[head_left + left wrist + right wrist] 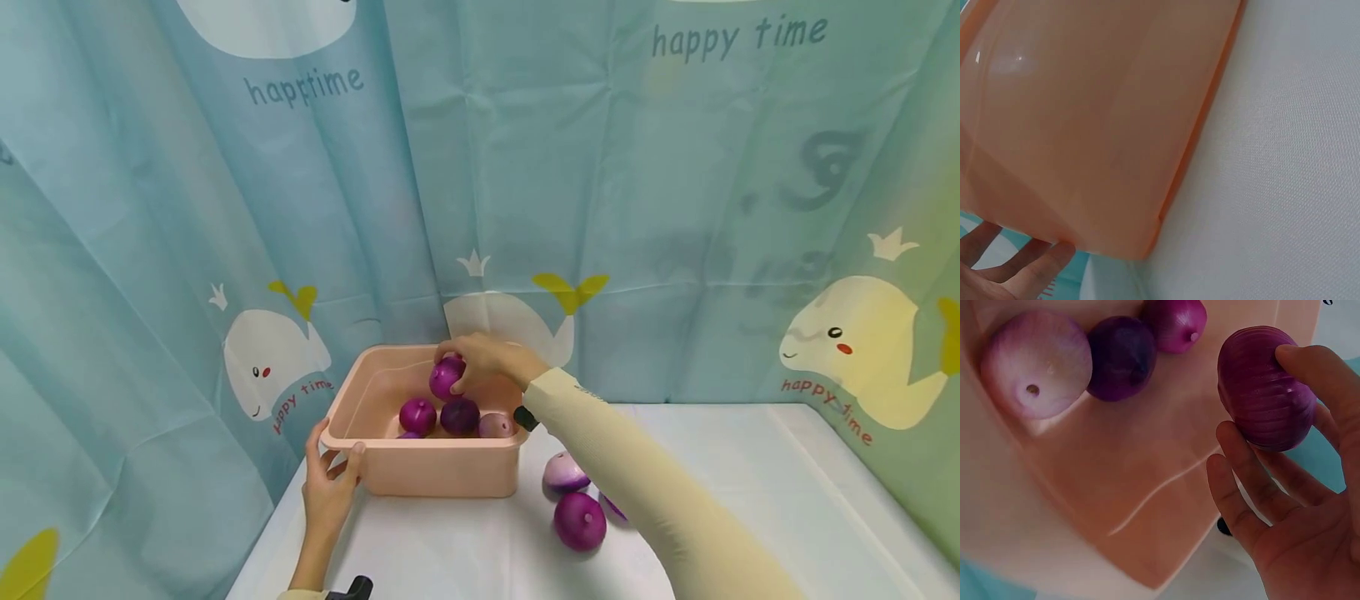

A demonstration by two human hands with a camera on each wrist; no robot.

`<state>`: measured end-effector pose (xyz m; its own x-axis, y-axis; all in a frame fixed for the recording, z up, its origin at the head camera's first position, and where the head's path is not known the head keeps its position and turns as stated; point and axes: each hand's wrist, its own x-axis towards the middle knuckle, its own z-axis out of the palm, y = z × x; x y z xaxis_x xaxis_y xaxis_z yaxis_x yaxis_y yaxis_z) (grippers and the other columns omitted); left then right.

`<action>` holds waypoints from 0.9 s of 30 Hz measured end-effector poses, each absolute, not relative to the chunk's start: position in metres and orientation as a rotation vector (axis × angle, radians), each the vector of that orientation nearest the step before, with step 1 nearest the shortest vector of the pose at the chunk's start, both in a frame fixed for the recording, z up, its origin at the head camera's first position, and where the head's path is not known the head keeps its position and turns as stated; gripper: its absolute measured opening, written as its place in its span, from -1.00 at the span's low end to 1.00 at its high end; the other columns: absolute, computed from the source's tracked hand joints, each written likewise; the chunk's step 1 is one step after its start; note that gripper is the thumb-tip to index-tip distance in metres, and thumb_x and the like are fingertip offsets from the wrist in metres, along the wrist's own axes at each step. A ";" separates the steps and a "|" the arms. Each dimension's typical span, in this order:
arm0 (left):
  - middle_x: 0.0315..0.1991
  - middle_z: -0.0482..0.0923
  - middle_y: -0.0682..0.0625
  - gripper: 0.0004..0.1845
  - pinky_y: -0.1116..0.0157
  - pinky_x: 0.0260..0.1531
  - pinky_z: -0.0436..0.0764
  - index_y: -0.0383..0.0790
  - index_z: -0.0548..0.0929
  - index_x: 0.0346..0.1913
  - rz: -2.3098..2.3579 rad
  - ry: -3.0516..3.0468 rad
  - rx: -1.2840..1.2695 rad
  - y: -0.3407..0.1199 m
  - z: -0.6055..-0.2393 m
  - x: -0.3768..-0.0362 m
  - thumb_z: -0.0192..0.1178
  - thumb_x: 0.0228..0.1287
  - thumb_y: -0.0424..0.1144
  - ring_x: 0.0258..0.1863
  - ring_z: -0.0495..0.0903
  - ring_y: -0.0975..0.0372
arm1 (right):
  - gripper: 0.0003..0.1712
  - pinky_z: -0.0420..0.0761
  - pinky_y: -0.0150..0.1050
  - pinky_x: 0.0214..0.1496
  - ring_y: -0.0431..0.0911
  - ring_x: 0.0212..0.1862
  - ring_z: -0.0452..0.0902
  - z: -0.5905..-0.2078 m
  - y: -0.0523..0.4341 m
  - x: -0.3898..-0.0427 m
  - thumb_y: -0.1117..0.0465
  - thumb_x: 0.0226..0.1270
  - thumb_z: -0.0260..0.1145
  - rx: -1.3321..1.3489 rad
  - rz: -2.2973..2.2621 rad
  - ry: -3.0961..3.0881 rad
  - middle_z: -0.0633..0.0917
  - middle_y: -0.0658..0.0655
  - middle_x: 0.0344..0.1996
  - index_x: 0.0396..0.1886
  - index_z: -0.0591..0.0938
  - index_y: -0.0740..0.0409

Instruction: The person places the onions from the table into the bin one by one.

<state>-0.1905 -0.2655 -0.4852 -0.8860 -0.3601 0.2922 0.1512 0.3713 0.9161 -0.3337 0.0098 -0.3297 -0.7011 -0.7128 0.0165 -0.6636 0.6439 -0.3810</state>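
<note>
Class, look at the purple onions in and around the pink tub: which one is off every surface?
The onion pinched by the right hand above the tub; the others lie inside it or on the table.

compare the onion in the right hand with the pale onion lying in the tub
The held onion is deep purple all over; the pale onion is washed-out pink and whitish. The held onion is pinched by the right hand above the pink tub; the pale onion rests on the tub floor beside a dark purple onion. Both are round.
</note>
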 end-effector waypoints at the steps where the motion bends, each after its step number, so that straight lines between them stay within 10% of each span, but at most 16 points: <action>1: 0.51 0.26 -0.27 -0.19 0.37 -0.23 0.73 0.23 0.04 0.62 -1.533 -2.188 0.179 -0.265 -0.485 -0.191 0.25 0.48 -0.02 0.10 0.61 -0.26 | -0.53 0.60 -0.19 0.07 -0.12 0.04 0.52 -0.330 0.009 -0.333 0.06 0.23 0.56 -1.123 -0.539 2.723 0.66 -0.07 -0.05 0.14 0.66 -0.23; 14: 0.49 0.29 -0.29 -0.20 0.24 -0.20 0.76 0.17 0.06 0.62 -1.504 -2.186 0.178 -0.262 -0.483 -0.191 0.25 0.48 -0.03 0.09 0.61 -0.27 | -0.58 0.62 -0.23 0.00 -0.11 0.00 0.54 -0.334 0.002 -0.331 0.13 0.27 0.53 -1.044 -0.651 2.636 0.65 -0.07 -0.11 0.10 0.65 -0.23; 27: 0.52 0.25 -0.26 -0.19 0.18 -0.15 0.75 0.21 0.03 0.62 -1.495 -2.199 0.191 -0.263 -0.484 -0.190 0.24 0.48 -0.01 0.13 0.60 -0.27 | -0.18 0.41 0.09 0.39 0.00 0.39 0.39 -0.333 0.007 -0.331 -0.07 0.26 0.51 -1.038 -0.530 2.687 0.55 -0.07 0.32 0.49 0.39 -0.41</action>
<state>-0.1897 -0.2629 -0.4841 -0.8792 -0.3685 0.3020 0.1454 0.3962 0.9066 -0.3314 0.0067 -0.3329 -0.7289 -0.6813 -0.0669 -0.6049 0.6868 -0.4030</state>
